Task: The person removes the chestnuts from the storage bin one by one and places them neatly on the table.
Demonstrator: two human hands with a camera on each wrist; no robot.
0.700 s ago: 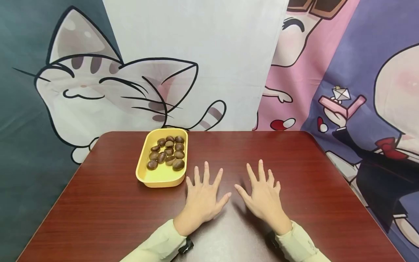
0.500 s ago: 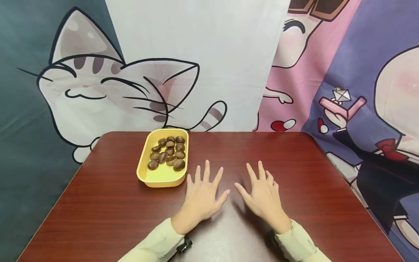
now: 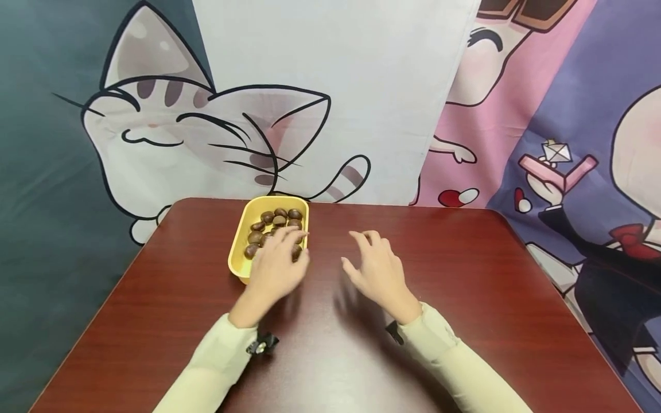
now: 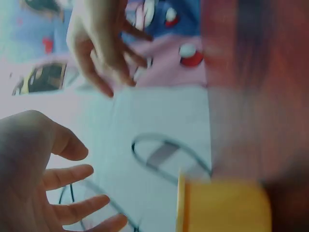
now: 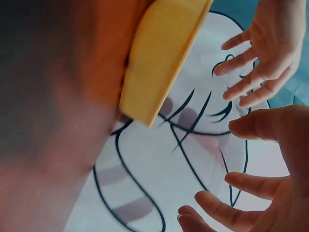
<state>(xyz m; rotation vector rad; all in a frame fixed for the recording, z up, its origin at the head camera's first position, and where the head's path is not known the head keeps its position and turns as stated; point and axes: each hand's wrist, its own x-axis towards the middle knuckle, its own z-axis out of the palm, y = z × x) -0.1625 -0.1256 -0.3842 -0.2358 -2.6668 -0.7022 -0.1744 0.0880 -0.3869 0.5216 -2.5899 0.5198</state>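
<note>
A yellow rectangular tub point(image 3: 238, 259) stands at the back left of the table, with several brown chestnuts point(image 3: 255, 237) in it. In the head view my left hand point(image 3: 276, 269) hovers over the tub's near right part and hides some of the chestnuts. Its fingers are spread and slightly bent, holding nothing. My right hand point(image 3: 381, 274) is in the air to the right of the tub, fingers loosely bent, also holding nothing. Both wrist views show the tub's outer side, point(image 4: 227, 208) in the left one, apart from the fingers.
The dark red wooden table point(image 3: 465, 275) reaches back to a cartoon-printed cloth point(image 3: 330, 103) hanging behind it. A black strap point(image 3: 262, 344) is at my left wrist. Light sleeves cover both forearms.
My left hand has moved forward and left from the tabletop to over the tub. The right hand has risen and shifted left, its fingers bending. The head view has shifted slightly.
</note>
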